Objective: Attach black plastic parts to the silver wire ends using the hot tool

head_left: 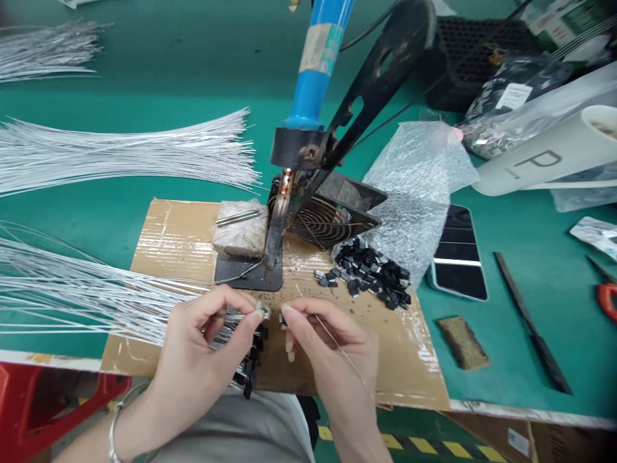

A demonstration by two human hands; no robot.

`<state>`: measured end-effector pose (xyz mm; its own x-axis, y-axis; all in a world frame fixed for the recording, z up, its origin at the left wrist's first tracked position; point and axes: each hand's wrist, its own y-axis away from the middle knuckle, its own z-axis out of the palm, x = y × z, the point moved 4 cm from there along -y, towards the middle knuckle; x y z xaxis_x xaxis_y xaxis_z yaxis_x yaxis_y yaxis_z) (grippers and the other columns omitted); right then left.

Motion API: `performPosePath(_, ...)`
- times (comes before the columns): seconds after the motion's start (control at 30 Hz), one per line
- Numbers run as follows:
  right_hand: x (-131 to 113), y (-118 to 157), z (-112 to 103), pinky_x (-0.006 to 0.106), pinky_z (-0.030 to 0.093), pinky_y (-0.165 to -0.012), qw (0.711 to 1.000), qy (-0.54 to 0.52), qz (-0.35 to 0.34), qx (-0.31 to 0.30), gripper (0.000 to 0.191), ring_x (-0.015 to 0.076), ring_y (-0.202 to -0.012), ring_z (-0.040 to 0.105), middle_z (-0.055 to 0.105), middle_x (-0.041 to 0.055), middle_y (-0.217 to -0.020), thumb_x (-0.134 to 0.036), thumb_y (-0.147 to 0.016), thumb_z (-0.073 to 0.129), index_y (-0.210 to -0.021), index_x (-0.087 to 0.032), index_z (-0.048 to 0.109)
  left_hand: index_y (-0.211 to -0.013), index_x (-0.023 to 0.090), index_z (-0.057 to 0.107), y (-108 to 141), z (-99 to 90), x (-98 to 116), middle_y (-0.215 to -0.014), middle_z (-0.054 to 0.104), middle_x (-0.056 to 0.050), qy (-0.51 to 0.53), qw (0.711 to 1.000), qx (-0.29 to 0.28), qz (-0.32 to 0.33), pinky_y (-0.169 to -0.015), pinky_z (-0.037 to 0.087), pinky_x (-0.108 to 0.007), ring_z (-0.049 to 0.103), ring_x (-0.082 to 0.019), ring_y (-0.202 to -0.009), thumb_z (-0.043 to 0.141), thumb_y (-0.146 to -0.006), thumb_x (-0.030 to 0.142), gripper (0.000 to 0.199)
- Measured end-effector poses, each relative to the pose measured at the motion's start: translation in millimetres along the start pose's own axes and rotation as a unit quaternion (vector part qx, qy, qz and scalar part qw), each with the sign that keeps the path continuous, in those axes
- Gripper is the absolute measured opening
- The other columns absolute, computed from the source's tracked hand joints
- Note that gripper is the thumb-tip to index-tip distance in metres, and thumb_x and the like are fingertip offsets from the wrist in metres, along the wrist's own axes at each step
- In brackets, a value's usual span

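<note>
My left hand (212, 341) is closed in a pinch over the end of a bundle of white wires (130, 302), with wire showing between finger and thumb; the exact tip is hard to see. Below those fingers, several black connectors (249, 370) hang on the wire ends. My right hand (332, 341), also pinching, holds a small black connector (282, 318) mostly covered by the thumb. A thin strand (337, 344) crosses this hand. Just above the hands, a blue-handled soldering iron (308, 96) is clamped in a stand, its tip over a dark metal plate (248, 275).
Loose black connectors (373, 273) lie on the cardboard (405, 360) beside a small fan (321, 222). A wrapped block (241, 231) stands left of the iron. Farther right are a phone (457, 257), a flat file (533, 321) and a cup (544, 154). More wires (125, 154) lie left.
</note>
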<state>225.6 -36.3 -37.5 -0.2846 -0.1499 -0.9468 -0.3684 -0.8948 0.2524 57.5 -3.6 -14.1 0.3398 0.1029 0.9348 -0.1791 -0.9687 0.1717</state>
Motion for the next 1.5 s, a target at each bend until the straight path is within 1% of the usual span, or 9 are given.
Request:
performPosePath(0.17, 4.7, -0.9, 6.0, 0.011, 0.049, -0.039, 1.0, -0.018, -0.012, -0.017, 0.004, 0.007, -0.039, 0.058, 0.068, -0.0039, -0.052, -0.027, -0.083, 0.087, -0.079, -0.027, 0.084, -0.081, 0.023, 0.072, -2.5, 4.0, 6.1, -0.085, 0.077, -0.001, 0.048, 0.999, -0.021, 0.006, -0.068, 0.053, -0.024, 0.073, -0.017, -0.082, 0.067, -0.095, 0.021, 0.015)
performPosePath(0.43, 6.9, 2.9, 7.1, 0.014, 0.047, -0.036, 1.0, 0.009, -0.018, -0.006, 0.012, 0.0084, -0.037, 0.056, 0.066, -0.0037, -0.05, -0.033, -0.083, 0.087, -0.076, -0.024, 0.083, -0.079, 0.022, 0.071, -3.2, 3.8, 7.4, -0.083, 0.077, 0.0, 0.055, 0.998, -0.01, 0.016, -0.065, 0.052, -0.021, 0.071, -0.014, -0.078, 0.067, -0.095, 0.018, 0.016)
performPosePath(0.77, 8.3, 3.3, 7.2, 0.014, 0.051, -0.038, 1.0, -0.005, -0.01, -0.01, 0.008, 0.0085, -0.038, 0.059, 0.069, -0.0033, -0.053, -0.03, -0.083, 0.087, -0.077, -0.026, 0.084, -0.078, 0.021, 0.072, -4.4, 4.8, 9.9, -0.082, 0.077, -0.001, 0.067, 0.998, -0.005, 0.013, -0.06, 0.05, -0.019, 0.069, -0.013, -0.074, 0.067, -0.092, 0.014, 0.017)
performPosePath(0.97, 11.4, 4.8, 6.3, 0.013, 0.051, -0.038, 1.0, -0.007, -0.003, -0.01, 0.01, 0.0084, -0.038, 0.059, 0.068, -0.0036, -0.052, -0.032, -0.083, 0.088, -0.077, -0.025, 0.083, -0.077, 0.021, 0.072, -5.0, 5.9, 10.2, -0.082, 0.077, 0.0, 0.08, 0.997, -0.01, 0.01, -0.065, 0.052, -0.019, 0.07, -0.013, -0.077, 0.067, -0.093, 0.013, 0.018)
performPosePath(1.2, 10.0, 6.0, 5.8, 0.017, 0.045, -0.04, 0.999, 0.03, -0.016, -0.014, 0.014, 0.0085, -0.041, 0.054, 0.063, -0.0041, -0.054, -0.036, -0.087, 0.084, -0.079, -0.025, 0.082, -0.077, 0.021, 0.072, -7.1, 6.6, 10.4, -0.082, 0.076, 0.0, 0.095, 0.995, -0.013, 0.006, -0.065, 0.052, -0.019, 0.07, -0.012, -0.076, 0.067, -0.092, 0.012, 0.019)
performPosePath(1.27, 4.6, 6.9, 5.0, 0.021, 0.044, -0.045, 0.996, 0.072, -0.044, -0.014, 0.02, 0.0092, -0.047, 0.052, 0.06, -0.0032, -0.06, -0.04, -0.096, 0.075, -0.086, -0.025, 0.083, -0.077, 0.021, 0.072, -8.3, 7.6, 9.9, -0.082, 0.076, -0.001, 0.094, 0.995, -0.012, 0.006, -0.066, 0.053, -0.02, 0.07, -0.013, -0.076, 0.067, -0.091, 0.011, 0.018)
performPosePath(1.33, -1.9, 8.7, 4.0, 0.025, 0.043, -0.053, 0.99, 0.116, -0.081, -0.01, 0.032, 0.0113, -0.056, 0.051, 0.056, -0.0017, -0.069, -0.043, -0.107, 0.057, -0.101, -0.027, 0.083, -0.076, 0.021, 0.072, -10.0, 7.7, 10.8, -0.081, 0.076, -0.001, 0.083, 0.997, -0.002, 0.011, -0.065, 0.053, -0.021, 0.07, -0.014, -0.076, 0.067, -0.09, 0.011, 0.018)
performPosePath(1.4, -5.8, 10.8, 2.5, 0.026, 0.041, -0.056, 0.986, 0.137, -0.091, -0.003, 0.039, 0.0122, -0.06, 0.049, 0.053, -0.0017, -0.074, -0.042, -0.112, 0.042, -0.117, -0.029, 0.078, -0.075, 0.021, 0.071, -12.5, 7.0, 13.5, -0.08, 0.076, -0.001, 0.065, 0.998, 0.012, 0.021, -0.062, 0.052, -0.021, 0.069, -0.014, -0.074, 0.067, -0.088, 0.012, 0.017)
performPosePath(1.5, -7.7, 12.7, 0.2, 0.026, 0.038, -0.055, 0.985, 0.155, -0.081, 0.003, 0.03, 0.0124, -0.058, 0.047, 0.057, -0.0041, -0.075, -0.035, -0.112, 0.043, -0.128, -0.03, 0.067, -0.073, 0.019, 0.071, -17.0, 5.8, 18.5, -0.078, 0.076, -0.002, 0.041, 0.999, 0.014, 0.023, -0.06, 0.051, -0.021, 0.069, -0.014, -0.07, 0.066, -0.087, 0.013, 0.016)
